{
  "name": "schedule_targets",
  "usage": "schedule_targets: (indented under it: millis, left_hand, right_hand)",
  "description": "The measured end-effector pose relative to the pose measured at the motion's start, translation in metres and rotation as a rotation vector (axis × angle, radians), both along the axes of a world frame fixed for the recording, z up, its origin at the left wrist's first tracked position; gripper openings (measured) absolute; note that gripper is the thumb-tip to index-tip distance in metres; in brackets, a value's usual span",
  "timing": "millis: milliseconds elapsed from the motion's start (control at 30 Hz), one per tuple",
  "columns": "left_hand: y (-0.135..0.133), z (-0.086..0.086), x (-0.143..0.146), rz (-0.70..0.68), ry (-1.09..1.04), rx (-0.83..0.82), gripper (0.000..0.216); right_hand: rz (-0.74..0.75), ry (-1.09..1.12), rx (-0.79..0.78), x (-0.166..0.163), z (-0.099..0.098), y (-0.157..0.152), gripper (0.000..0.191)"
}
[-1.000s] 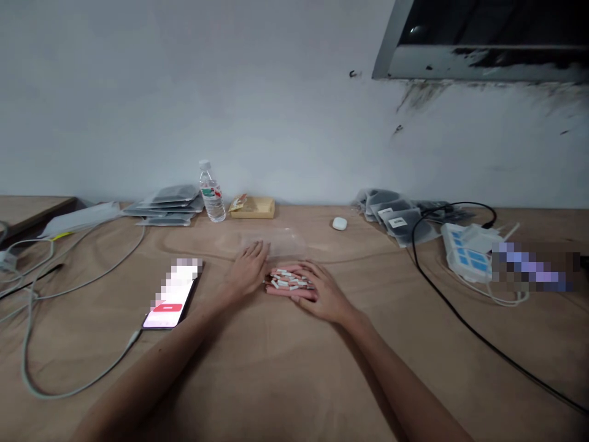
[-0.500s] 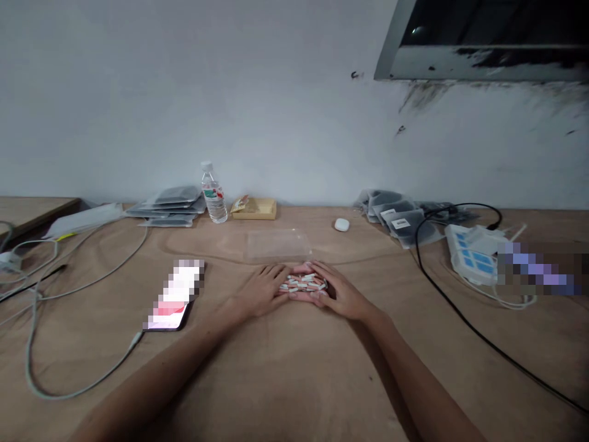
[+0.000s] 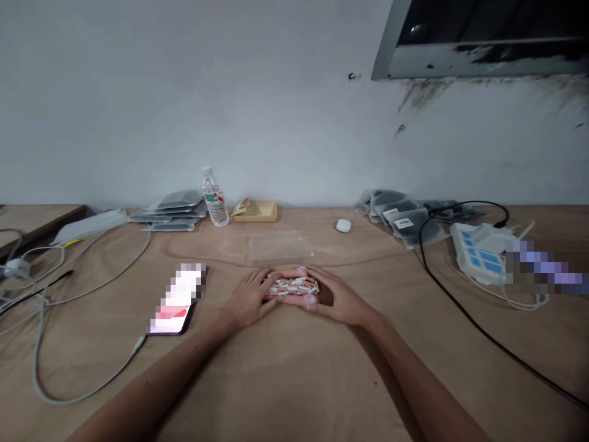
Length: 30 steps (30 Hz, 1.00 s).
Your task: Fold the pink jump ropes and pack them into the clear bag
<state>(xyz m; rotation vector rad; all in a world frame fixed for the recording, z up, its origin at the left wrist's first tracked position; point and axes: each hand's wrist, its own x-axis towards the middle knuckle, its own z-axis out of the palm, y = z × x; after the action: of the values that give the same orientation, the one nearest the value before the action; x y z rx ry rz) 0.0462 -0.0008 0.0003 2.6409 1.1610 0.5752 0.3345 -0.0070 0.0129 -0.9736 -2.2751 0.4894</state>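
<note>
On the table in front of me lies a bundle of small pink-and-white sticks (image 3: 294, 286), with a thick pink roll (image 3: 288, 273) along its far side and a second one along its near side. The rolls' right ends look whitish. My left hand (image 3: 253, 296) curves round the left end, its fingers over the far roll and its thumb at the near one. At the right end, my right hand (image 3: 343, 298) has fingertips on the far roll and the thumb by the near roll, with a gap at the palm. A clear plastic sleeve (image 3: 280, 245) lies just beyond.
A phone (image 3: 177, 301) on a cable lies left. Along the wall stand grey packets (image 3: 172, 209), a water bottle (image 3: 215, 199), a yellow tray (image 3: 264, 212), a white case (image 3: 343, 226) and more bagged packets (image 3: 405, 224). A power strip (image 3: 478, 255) and black cable (image 3: 451, 301) lie right.
The bundle has shifted slightly left in view, and more of the two pink rolls' right ends shows. My right hand's fingers are wider apart around them. The view has tilted a little.
</note>
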Motion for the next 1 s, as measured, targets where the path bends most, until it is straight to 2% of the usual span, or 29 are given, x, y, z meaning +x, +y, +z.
schedule_targets:
  millis: [133,300,433,700,1000]
  left_hand:
    - [0.000,-0.003,0.002,0.014,-0.049,-0.005,0.060]
    - [0.001,-0.008,0.002,0.015,-0.056,0.020,0.066]
    - [0.000,-0.007,0.003,0.010,-0.062,0.043,0.061]
    - [0.000,-0.004,0.005,0.005,-0.078,0.055,0.057]
    - [-0.004,0.002,0.013,0.048,-0.055,0.034,0.054]
  right_hand:
    - [-0.007,-0.018,0.024,0.001,0.006,-0.001,0.072]
    - [-0.039,-0.004,-0.019,0.000,0.006,-0.001,0.071]
    - [-0.050,0.013,-0.027,-0.001,0.006,-0.001,0.070]
    - [-0.040,-0.063,0.061,0.002,0.003,0.003,0.072]
    - [-0.055,-0.069,0.058,0.002,0.001,0.004,0.070]
